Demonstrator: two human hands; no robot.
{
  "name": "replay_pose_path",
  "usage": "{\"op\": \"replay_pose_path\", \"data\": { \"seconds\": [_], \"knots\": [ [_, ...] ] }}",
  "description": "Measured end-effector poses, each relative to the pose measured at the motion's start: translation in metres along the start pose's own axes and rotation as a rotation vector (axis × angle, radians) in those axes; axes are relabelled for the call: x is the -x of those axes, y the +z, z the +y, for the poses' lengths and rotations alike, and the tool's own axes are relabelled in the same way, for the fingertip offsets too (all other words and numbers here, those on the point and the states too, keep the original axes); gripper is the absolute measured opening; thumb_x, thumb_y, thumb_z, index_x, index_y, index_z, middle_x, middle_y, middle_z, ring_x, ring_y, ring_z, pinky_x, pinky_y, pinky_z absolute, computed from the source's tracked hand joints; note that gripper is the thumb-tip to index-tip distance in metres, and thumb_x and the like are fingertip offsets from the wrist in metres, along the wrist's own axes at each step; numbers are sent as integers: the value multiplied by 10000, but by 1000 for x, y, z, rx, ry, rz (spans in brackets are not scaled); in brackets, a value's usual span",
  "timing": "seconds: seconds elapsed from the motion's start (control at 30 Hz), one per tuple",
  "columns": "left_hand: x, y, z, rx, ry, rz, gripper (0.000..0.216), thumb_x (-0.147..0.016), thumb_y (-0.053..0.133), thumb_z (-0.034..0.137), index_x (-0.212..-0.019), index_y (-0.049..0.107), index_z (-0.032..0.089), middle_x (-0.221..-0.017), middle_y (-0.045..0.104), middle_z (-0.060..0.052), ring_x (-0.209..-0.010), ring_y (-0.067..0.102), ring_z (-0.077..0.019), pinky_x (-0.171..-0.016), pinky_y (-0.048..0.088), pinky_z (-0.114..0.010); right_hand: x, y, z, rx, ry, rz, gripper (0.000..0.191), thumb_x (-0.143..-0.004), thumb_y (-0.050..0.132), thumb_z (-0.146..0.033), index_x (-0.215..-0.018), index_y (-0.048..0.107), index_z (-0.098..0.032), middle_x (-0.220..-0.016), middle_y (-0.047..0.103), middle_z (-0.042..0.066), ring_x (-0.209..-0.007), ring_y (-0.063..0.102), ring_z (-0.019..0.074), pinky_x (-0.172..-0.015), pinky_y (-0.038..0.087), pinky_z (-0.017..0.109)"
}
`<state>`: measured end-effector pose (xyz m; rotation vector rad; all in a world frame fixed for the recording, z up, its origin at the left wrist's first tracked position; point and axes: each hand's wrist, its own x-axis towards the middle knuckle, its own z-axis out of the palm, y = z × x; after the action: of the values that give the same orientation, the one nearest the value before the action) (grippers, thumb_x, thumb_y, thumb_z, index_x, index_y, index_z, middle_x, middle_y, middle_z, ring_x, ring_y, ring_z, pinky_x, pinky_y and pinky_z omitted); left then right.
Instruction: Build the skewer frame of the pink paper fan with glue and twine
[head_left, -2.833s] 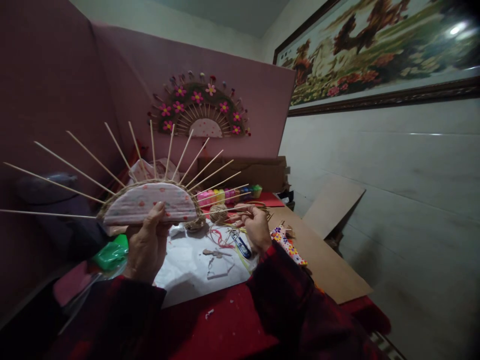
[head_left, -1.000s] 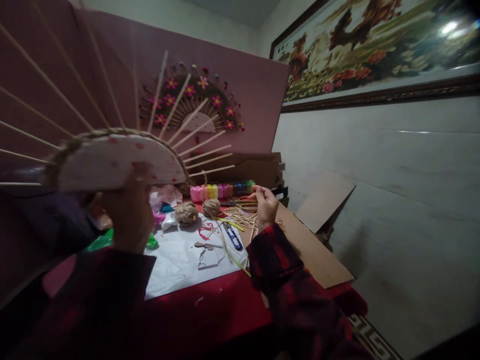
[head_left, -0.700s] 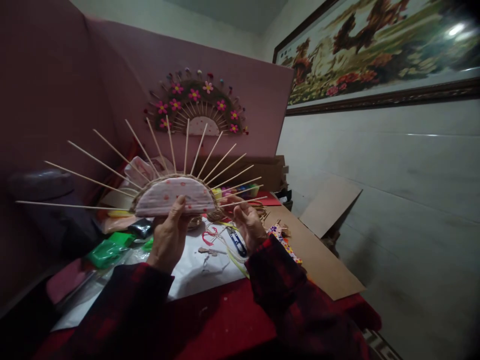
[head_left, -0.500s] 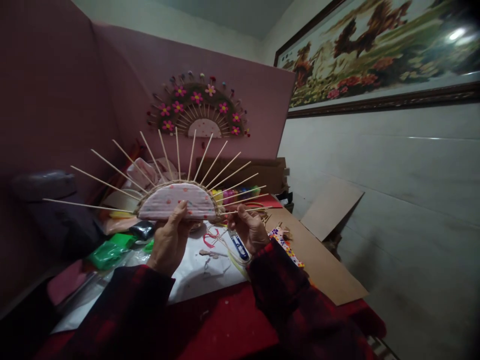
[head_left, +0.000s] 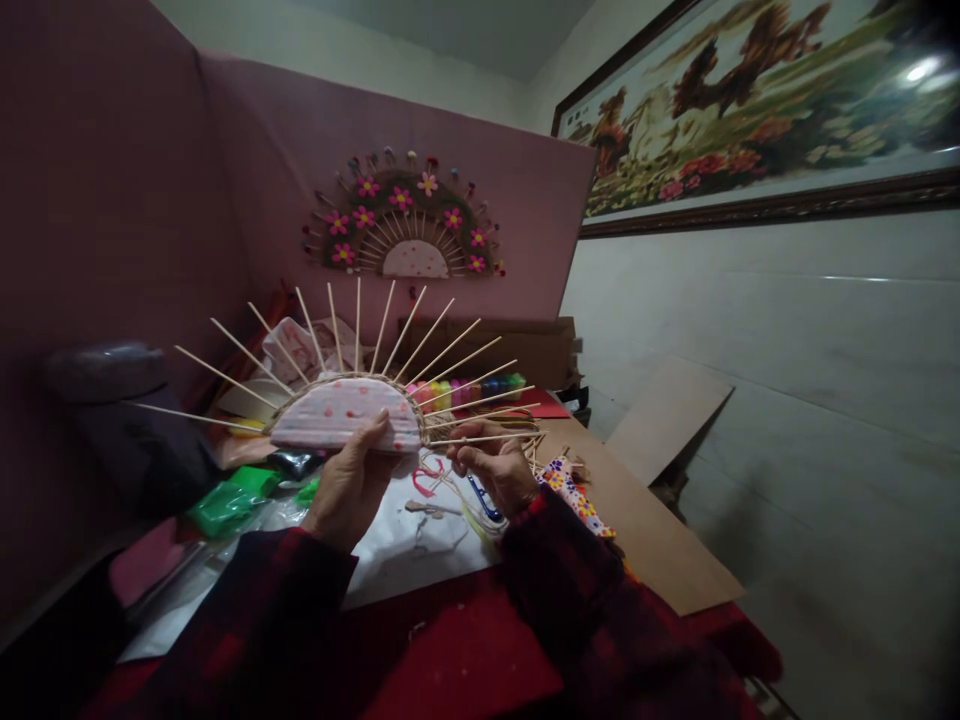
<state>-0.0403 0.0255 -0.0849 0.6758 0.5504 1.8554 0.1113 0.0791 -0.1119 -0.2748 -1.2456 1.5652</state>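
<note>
Hands (head_left: 501,472) on stick fan (head_left: 330,415), partly covering blue snips (head_left: 492,514), cardboard (head_left: 652,525) alongside

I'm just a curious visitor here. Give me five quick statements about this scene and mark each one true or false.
1. The left hand holds the padded half-round base. True.
2. Thin sticks fan out from the base's curved edge. True.
3. The right hand is far from every stick. False: its fingers are at the lowest stick on the right.
4. Pink flowers decorate the fan-shaped piece behind. True.
5. The framed picture shows boats. False: it shows horses and flowers.
</note>
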Motion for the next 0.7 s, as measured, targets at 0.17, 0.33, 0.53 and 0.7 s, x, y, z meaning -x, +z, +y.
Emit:
{"op": "replay_pose_path", "data": {
  "seconds": [0.17, 0.33, 0.53, 0.7],
  "knots": [
    [2, 2, 4, 13, 2, -11, 84, -704, 674, 138, -785, 650, 144, -763, 668, 7, -700, 615, -103, -635, 520, -216, 0, -3, -4, 61, -36, 2, 139, -600, 771, -238, -681, 672, -183, -579, 646, 1, -460, 490, 92, -467, 347, 234],
    [4, 4, 6, 7, -12, -30, 100, -716, 662, 153, -814, 645, 145, -779, 664, 1, -703, 613, -109, -623, 518, -227, 0, -11, -8, 153, -41, -41, 122, -622, 752, -254, -721, 709, -196, -612, 656, 18, -508, 501, 108, -485, 342, 244],
    [8, 10, 8, -5, -32, -16, 75, -702, 665, 147, -766, 627, 135, -732, 652, 7, -650, 598, -101, -600, 514, -223, 3, -13, -12, 172, -30, -73, 103, -628, 743, -236, -721, 717, -199, -605, 654, 14, -518, 508, 102, -498, 345, 239],
    [8, 9, 8, -7, -63, -31, 66, -701, 667, 148, -748, 625, 132, -727, 651, 4, -642, 594, -102, -613, 519, -225, 4, -11, -18, 194, 34, -88, 61, -606, 748, -205, -649, 709, -185, -576, 642, 2, -502, 511, 90, -486, 345, 222]
  ]
}}
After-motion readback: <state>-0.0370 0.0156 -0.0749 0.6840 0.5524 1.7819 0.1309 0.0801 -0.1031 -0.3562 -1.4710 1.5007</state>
